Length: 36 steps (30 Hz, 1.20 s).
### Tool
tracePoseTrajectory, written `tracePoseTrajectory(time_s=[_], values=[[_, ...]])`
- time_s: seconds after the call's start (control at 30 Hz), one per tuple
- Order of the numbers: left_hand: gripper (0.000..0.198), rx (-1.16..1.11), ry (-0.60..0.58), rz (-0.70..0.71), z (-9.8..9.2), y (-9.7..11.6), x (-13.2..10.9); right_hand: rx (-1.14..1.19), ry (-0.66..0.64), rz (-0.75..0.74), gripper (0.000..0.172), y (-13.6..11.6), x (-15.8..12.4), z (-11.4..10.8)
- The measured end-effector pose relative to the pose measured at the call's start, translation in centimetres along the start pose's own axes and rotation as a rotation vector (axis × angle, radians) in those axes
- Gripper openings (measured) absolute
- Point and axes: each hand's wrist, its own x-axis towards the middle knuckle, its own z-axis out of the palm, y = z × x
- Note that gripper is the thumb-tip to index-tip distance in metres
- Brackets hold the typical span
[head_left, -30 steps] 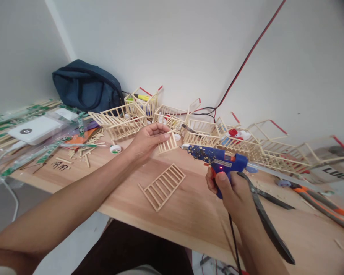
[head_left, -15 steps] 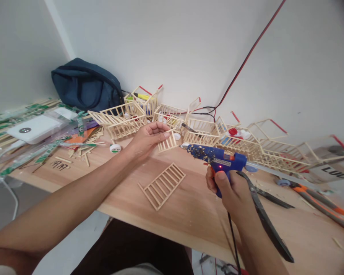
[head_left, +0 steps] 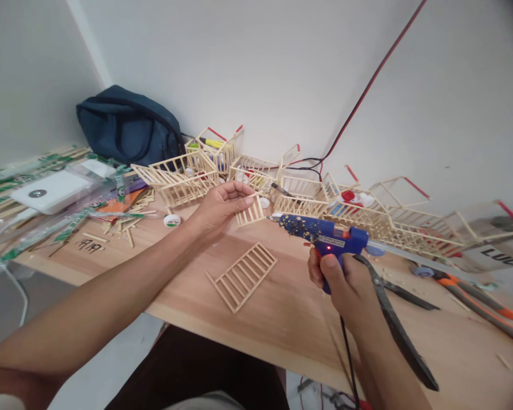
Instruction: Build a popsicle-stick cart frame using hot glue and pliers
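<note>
My left hand pinches a small ladder-like panel of wooden sticks and holds it just above the wooden table. A blue hot glue gun with a red light on is gripped in my right hand; its nozzle points left, right at the edge of that small panel. A larger flat stick panel lies on the table between my hands.
Several stick-built cages line the back of the table by the wall. A dark blue bag sits at the back left, beside a white box and loose sticks. Orange-handled pliers and black scissors lie at the right.
</note>
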Motion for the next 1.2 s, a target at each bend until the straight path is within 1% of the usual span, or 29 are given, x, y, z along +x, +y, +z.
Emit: tracePoseTrajectory(time_s=[0.3, 0.47, 0.67, 1.2], values=[[0.025, -0.014, -0.003, -0.001, -0.07, 0.03, -0.03, -0.019, 0.038, 0.015, 0.051, -0.23, -0.08, 0.19], [0.025, -0.023, 0.001, 0.002, -0.11, -0.07, 0.03, -0.029, 0.022, 0.015, 0.051, -0.16, -0.02, 0.07], [0.025, -0.025, -0.005, 0.008, -0.08, -0.19, 0.13, -0.022, 0.010, -0.022, 0.053, -0.21, 0.09, 0.11], [0.024, -0.033, 0.001, -0.001, -0.09, -0.06, 0.06, -0.004, 0.040, 0.036, 0.050, 0.07, -0.17, 0.18]])
